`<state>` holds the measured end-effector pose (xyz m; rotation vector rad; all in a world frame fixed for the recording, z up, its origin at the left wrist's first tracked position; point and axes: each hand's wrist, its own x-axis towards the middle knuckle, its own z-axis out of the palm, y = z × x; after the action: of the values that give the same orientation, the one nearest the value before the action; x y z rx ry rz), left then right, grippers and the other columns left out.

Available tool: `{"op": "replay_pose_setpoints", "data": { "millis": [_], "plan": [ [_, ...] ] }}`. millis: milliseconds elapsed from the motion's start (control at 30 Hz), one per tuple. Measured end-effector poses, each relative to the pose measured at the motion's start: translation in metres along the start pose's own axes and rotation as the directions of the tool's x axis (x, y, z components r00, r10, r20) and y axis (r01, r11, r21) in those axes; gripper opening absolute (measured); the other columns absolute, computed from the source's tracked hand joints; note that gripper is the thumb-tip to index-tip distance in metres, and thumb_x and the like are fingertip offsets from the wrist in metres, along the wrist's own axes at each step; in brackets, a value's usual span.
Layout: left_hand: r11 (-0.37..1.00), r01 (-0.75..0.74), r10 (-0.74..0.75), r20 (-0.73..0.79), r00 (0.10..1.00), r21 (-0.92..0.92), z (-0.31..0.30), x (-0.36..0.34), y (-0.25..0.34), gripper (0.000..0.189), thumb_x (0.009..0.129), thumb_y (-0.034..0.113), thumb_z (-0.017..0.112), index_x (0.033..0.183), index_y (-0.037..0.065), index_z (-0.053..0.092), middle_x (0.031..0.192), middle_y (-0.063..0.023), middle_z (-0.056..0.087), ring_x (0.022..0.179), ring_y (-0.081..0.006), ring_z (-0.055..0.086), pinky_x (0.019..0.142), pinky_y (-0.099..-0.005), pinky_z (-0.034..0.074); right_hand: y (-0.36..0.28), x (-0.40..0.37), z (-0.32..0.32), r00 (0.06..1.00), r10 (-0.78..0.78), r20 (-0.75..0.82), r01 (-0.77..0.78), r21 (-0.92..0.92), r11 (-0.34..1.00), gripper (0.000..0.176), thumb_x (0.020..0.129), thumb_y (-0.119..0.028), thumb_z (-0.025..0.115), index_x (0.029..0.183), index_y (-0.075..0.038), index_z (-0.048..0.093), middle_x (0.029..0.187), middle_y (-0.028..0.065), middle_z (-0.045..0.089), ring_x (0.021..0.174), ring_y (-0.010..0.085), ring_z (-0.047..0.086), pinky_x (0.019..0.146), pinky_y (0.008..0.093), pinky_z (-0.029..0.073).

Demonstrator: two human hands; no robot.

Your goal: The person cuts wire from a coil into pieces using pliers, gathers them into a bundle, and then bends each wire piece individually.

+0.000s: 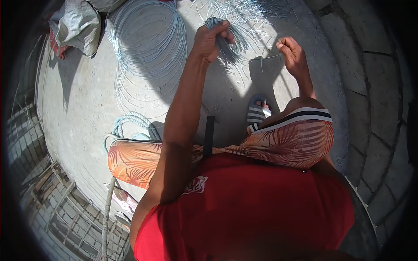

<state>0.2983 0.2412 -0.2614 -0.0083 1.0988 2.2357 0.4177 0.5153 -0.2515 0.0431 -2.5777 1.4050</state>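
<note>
My left hand (212,40) is closed around a bundle of thin wires (228,48), whose loose ends fan out below and to the right of the fist. Off to the right, my right hand (292,54) pinches a single strand of wire (271,57) between thumb and fingers; the strand curves back toward the bundle. Beyond both hands lies a spread pile of cut wires (248,12) on the concrete. A large loose coil of wire (146,39) rests on the ground left of my left forearm.
White and red sacks (80,28) lie at the upper left. A light-blue rope (130,124) is coiled beside my left knee. My sandalled foot (257,114) stands on the concrete floor (82,113). A block wall (374,87) runs along the right, and wire mesh (65,209) shows at the lower left.
</note>
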Motion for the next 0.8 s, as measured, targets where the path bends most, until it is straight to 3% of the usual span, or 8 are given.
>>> {"op": "replay_pose_setpoints", "data": {
  "millis": [100, 233, 300, 400, 467, 533, 700, 800],
  "plan": [
    [0.994, -0.073, 0.069, 0.045, 0.997, 0.079, -0.023, 0.000, 0.007, 0.014, 0.094, 0.018, 0.074, 0.094, 0.005, 0.068, 0.086, -0.0060, 0.069, 0.080, -0.0178, 0.070, 0.078, -0.0348, 0.059, -0.008, 0.013, 0.004, 0.954, -0.258, 0.156, 0.273, -0.084, 0.958, 0.023, 0.102, -0.020, 0.058, 0.096, 0.002, 0.064, 0.086, 0.0155, 0.062, 0.079, 0.0302, 0.061, 0.075, 0.0386, 0.049],
    [0.880, -0.081, 0.053, 0.072, 0.996, 0.468, -0.007, -0.007, -0.009, 0.022, 0.091, 0.021, 0.078, 0.098, 0.002, 0.069, 0.093, -0.0104, 0.074, 0.081, -0.0160, 0.070, 0.078, -0.0305, 0.057, -0.051, 0.036, 0.037, 0.943, -0.131, 0.305, 0.171, -0.109, 0.979, 0.029, 0.103, -0.026, 0.058, 0.096, 0.001, 0.067, 0.088, 0.0175, 0.066, 0.080, 0.0336, 0.064, 0.075, 0.0408, 0.051],
    [0.885, 0.045, -0.052, 0.003, 0.999, 0.464, -0.010, -0.009, -0.016, 0.020, 0.091, 0.019, 0.078, 0.097, 0.001, 0.069, 0.088, -0.0101, 0.073, 0.079, -0.0165, 0.070, 0.078, -0.0305, 0.058, -0.057, 0.045, 0.051, 0.951, -0.111, 0.290, 0.117, -0.005, 0.993, 0.033, 0.103, -0.030, 0.059, 0.096, 0.000, 0.068, 0.086, 0.0178, 0.067, 0.079, 0.0343, 0.066, 0.074, 0.0420, 0.051],
    [0.959, 0.100, -0.082, -0.077, 0.994, 0.264, -0.021, -0.018, -0.013, 0.015, 0.094, 0.013, 0.073, 0.092, -0.001, 0.068, 0.077, -0.0089, 0.069, 0.073, -0.0193, 0.070, 0.071, -0.0329, 0.058, -0.015, 0.038, 0.090, 0.974, 0.194, 0.115, -0.193, -0.019, 0.981, 0.038, 0.101, -0.036, 0.061, 0.094, 0.000, 0.069, 0.081, 0.0194, 0.068, 0.076, 0.0367, 0.067, 0.072, 0.0452, 0.052],
    [0.989, 0.097, -0.073, -0.201, 0.977, 0.111, -0.030, -0.029, -0.001, 0.014, 0.096, 0.012, 0.070, 0.091, -0.001, 0.068, 0.076, -0.0082, 0.067, 0.072, -0.0203, 0.069, 0.068, -0.0336, 0.058, 0.019, 0.014, 0.116, 0.928, 0.164, 0.334, -0.011, -0.415, 0.910, 0.040, 0.095, -0.038, 0.066, 0.094, 0.001, 0.070, 0.086, 0.0243, 0.071, 0.084, 0.0414, 0.071, 0.073, 0.0488, 0.055],
    [0.999, 0.021, -0.014, -0.188, 0.982, 0.040, -0.054, -0.036, 0.008, 0.011, 0.097, 0.010, 0.069, 0.094, -0.001, 0.067, 0.081, -0.0099, 0.069, 0.074, -0.0212, 0.069, 0.065, -0.0335, 0.059, 0.026, -0.018, 0.136, 0.849, 0.271, 0.454, 0.011, -0.527, 0.850, 0.042, 0.093, -0.041, 0.069, 0.097, 0.001, 0.069, 0.088, 0.0255, 0.071, 0.091, 0.0450, 0.070, 0.079, 0.0516, 0.055],
    [0.998, -0.048, 0.036, -0.237, 0.971, -0.048, -0.087, -0.046, 0.028, 0.012, 0.097, 0.010, 0.070, 0.100, -0.001, 0.066, 0.092, -0.0138, 0.072, 0.078, -0.0196, 0.069, 0.064, -0.0316, 0.058, 0.057, -0.042, 0.161, 0.873, 0.277, 0.401, -0.042, -0.504, 0.863, 0.031, 0.093, -0.030, 0.066, 0.095, 0.001, 0.065, 0.090, 0.0258, 0.068, 0.088, 0.0448, 0.068, 0.078, 0.0508, 0.054],
    [0.981, 0.048, 0.004, -0.268, 0.963, 0.185, -0.080, -0.040, 0.020, 0.016, 0.091, 0.011, 0.076, 0.099, 0.000, 0.068, 0.089, -0.0108, 0.073, 0.072, -0.0157, 0.069, 0.061, -0.0306, 0.056, 0.011, -0.030, 0.135, 0.973, 0.071, 0.220, -0.024, -0.211, 0.977, 0.026, 0.096, -0.025, 0.063, 0.094, 0.000, 0.062, 0.088, 0.0225, 0.064, 0.086, 0.0428, 0.065, 0.077, 0.0496, 0.051]
  ]
}}
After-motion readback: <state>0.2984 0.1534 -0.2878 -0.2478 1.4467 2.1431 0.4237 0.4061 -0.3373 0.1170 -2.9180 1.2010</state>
